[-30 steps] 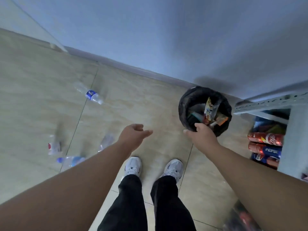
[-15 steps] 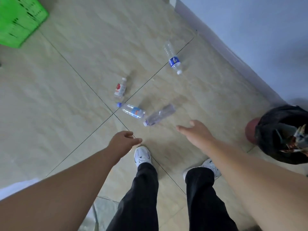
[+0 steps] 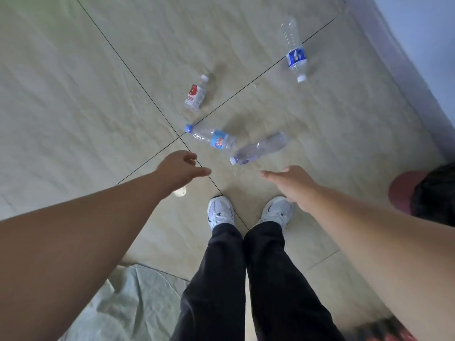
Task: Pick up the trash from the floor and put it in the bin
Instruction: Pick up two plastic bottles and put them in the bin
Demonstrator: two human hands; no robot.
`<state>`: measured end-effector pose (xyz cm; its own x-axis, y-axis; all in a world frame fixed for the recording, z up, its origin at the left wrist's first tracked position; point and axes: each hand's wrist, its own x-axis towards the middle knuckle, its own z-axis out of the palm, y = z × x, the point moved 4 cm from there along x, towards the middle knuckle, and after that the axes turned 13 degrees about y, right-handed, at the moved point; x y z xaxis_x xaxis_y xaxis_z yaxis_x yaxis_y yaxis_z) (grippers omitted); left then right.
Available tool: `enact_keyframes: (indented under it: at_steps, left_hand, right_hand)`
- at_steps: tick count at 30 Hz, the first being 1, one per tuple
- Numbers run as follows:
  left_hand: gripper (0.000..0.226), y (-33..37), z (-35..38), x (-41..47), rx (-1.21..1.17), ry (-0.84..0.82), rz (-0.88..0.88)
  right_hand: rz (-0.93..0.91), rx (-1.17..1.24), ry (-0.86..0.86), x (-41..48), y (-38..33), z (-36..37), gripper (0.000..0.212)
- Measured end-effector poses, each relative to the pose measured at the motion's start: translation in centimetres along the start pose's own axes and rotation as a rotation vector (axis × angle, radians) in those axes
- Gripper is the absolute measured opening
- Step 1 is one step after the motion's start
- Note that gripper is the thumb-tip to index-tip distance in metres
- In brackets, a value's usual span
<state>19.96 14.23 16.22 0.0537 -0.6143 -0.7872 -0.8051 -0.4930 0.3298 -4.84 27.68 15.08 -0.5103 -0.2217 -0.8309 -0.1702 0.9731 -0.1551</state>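
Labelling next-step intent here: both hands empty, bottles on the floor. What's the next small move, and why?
Probably lower the right hand to the clear bottle. Both hands are open and empty, and that bottle lies on the floor just beyond the right fingertips, its cap toward the person. The bin sits at the right edge, on the same side, so the carry would be short. The left hand could take the blue-capped bottle.

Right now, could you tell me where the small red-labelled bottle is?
The red-labelled bottle lies on the floor ahead of the left hand, just beyond the tile-joint crossing, up and left of the blue-capped bottle.
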Motion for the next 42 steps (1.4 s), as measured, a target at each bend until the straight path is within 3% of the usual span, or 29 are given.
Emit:
enact_keyframes:
  at_steps: [3, 6, 11, 14, 17, 20, 23, 26, 30, 33, 36, 39, 42]
  left_hand:
    - [0.075, 0.8, 2.0, 4.7, 0.141, 0.007, 0.092]
    - [0.082, 1.4, 4.4, 10.1, 0.334, 0.042, 0.251]
    - [0.100, -0.1, 8.9, 19.2, 0.601, 0.063, 0.475]
    - [0.097, -1.7, 11.0, 23.0, 0.746, 0.098, 0.593]
    - [0.088, -3.7, 12.3, 25.0, 0.815, 0.219, 0.617]
    - [0.082, -5.6, 13.7, 25.2, 0.851, 0.272, 0.584]
    - [0.083, -7.3, 14.9, 24.2, 0.723, 0.226, 0.408]
    - [0.086, -7.7, 15.3, 21.7, 0.383, 0.145, 0.212]
    - [0.088, -5.8, 15.8, 16.3, 0.078, 0.089, 0.054]
    - [0.083, -2.8, 15.6, 12.1, -0.007, 0.071, 0.008]
    - [0.055, 1.4, 14.7, 8.0, -0.096, 0.040, -0.016]
    - [0.036, 5.9, 13.5, 3.6, -0.112, -0.014, 0.025]
    - [0.031, 10.2, 12.7, -0.6, -0.093, -0.069, 0.087]
  right_hand:
    - [0.040, -0.028, 0.018, 3.7, 0.4, 2.1, 0.072]
    - [0.076, -0.007, 0.022, 8.4, 0.4, 4.9, 0.061]
    - [0.169, 0.137, -0.070, 15.4, 0.1, 11.9, 0.054]
    - [0.285, 0.203, -0.132, 18.8, -0.6, 15.8, 0.063]
    - [0.377, 0.278, -0.147, 21.4, -0.8, 18.7, 0.070]
    - [0.414, 0.404, -0.107, 23.1, -0.9, 20.0, 0.063]
    - [0.413, 0.496, -0.041, 23.3, -0.2, 19.2, 0.064]
    - [0.339, 0.507, -0.010, 22.1, 0.9, 17.2, 0.065]
    - [0.204, 0.520, -0.001, 18.9, 2.1, 12.9, 0.051]
    - [0.163, 0.521, -0.020, 15.6, 2.7, 9.0, 0.040]
    - [0.162, 0.566, -0.010, 12.2, 3.1, 4.8, 0.041]
    - [0.140, 0.618, 0.030, 8.4, 3.7, 0.2, 0.045]
    - [0.116, 0.697, 0.043, 4.9, 4.4, -4.0, 0.043]
